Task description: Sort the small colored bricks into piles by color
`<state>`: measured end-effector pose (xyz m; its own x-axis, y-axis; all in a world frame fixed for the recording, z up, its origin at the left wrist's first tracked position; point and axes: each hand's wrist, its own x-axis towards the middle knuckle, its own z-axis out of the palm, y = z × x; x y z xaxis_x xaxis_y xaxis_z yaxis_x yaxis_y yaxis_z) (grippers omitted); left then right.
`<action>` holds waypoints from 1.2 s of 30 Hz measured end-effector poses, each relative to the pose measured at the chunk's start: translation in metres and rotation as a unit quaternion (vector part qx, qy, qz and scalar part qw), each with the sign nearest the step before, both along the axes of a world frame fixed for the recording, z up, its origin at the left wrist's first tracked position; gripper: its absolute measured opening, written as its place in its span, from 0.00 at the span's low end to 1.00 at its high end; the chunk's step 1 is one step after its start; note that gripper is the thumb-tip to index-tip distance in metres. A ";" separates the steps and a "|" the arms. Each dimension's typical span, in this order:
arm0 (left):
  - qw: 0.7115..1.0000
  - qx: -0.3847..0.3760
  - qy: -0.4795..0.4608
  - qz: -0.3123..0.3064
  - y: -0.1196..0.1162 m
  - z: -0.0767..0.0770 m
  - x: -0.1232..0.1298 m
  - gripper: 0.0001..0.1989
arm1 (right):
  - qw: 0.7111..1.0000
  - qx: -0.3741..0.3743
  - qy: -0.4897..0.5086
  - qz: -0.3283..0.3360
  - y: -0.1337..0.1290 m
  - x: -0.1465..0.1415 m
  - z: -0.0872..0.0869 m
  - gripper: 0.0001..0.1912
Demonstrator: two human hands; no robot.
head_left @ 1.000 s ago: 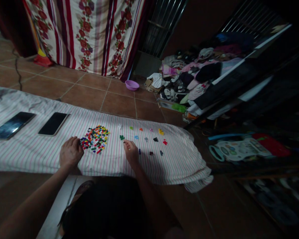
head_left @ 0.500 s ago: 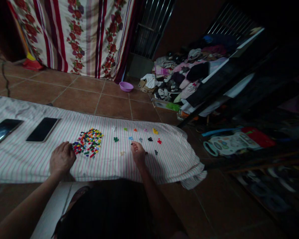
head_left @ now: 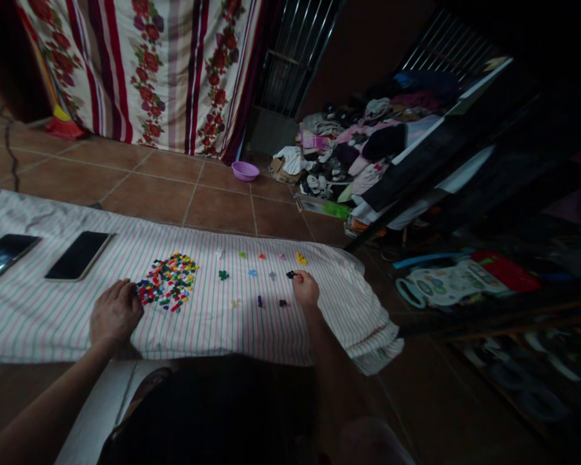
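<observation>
While the right hand (head_left: 306, 289) is positioned over the right part of the cloth-covered tabletop (head_left: 198, 336), the black pieces (head_left: 290, 274) lie directly at its fingertips, on its left side — the governing relation. Thumb and finger are drawn narrow; whether a piece is gripped between them cannot be told. The left hand (head_left: 116, 314) is well apart from these pieces, at the left edge of the mixed pile (head_left: 172, 279). Its fingers are curled downward; any hold cannot be confirmed.

Orientation: the separate groups form rows running left to right. The dark blue group (head_left: 260, 301) reads as a short bar, long axis pointing toward the person.

Count of visible groups: twelve.
Far row, five — white group (head_left: 219, 253), lime group (head_left: 243, 254), orange group (head_left: 262, 256), pink group (head_left: 282, 257), yellow group (head_left: 301, 258).
Middle row, four: dark green group (head_left: 223, 275), light blue group (head_left: 252, 273), grey group (head_left: 272, 276), black pieces.
Near row, three: beige group (head_left: 235, 303), dark blue group, brown group (head_left: 283, 303).
The right hand and forearm may cover others.

Mixed pile: one; its pieces are too small and crowded to count. Phones (head_left: 78, 256): two, beyond and left of the left hand. Purple basin (head_left: 245, 171): one, on the floor (head_left: 164, 194).
</observation>
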<state>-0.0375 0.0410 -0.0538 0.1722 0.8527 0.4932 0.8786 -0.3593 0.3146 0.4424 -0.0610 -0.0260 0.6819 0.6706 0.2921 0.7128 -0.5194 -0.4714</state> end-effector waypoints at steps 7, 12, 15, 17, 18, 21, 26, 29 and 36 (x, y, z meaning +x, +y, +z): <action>1.000 -0.008 0.020 0.014 0.002 -0.003 -0.001 0.17 | 0.997 -0.066 -0.027 0.000 0.009 0.010 -0.001 0.16; 0.999 -0.016 0.033 0.011 0.001 0.000 -0.001 0.19 | 0.995 -0.090 -0.034 -0.006 0.013 0.011 -0.002 0.16; 0.999 -0.024 0.024 0.014 0.001 0.000 -0.001 0.20 | 0.995 -0.090 -0.031 0.003 0.012 0.013 -0.003 0.17; 0.999 -0.029 0.017 0.016 0.001 -0.001 -0.001 0.20 | 0.996 -0.079 -0.031 0.011 0.011 0.014 -0.004 0.18; 0.999 -0.030 0.014 0.018 0.000 -0.002 -0.001 0.20 | 0.997 -0.070 -0.031 0.015 0.010 0.014 -0.005 0.18; 0.999 -0.026 0.009 0.021 0.001 -0.004 0.000 0.20 | 0.999 -0.034 -0.034 0.021 0.008 0.013 -0.006 0.18; 1.000 -0.023 0.001 0.021 0.003 -0.006 -0.001 0.19 | 0.996 0.047 -0.046 0.058 0.010 0.003 -0.007 0.17; 0.999 -0.023 0.002 0.024 0.004 -0.005 -0.001 0.18 | 0.988 0.097 -0.052 0.106 0.015 -0.011 -0.009 0.17; 0.999 -0.023 0.007 0.035 0.003 -0.002 0.002 0.17 | 0.960 0.161 -0.030 0.227 0.032 -0.076 -0.007 0.17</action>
<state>-0.0356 0.0435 -0.0563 0.1184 0.8848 0.4506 0.9050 -0.2829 0.3178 0.3669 -0.0291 -0.0329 0.3168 0.7634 0.5630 0.8620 0.0159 -0.5066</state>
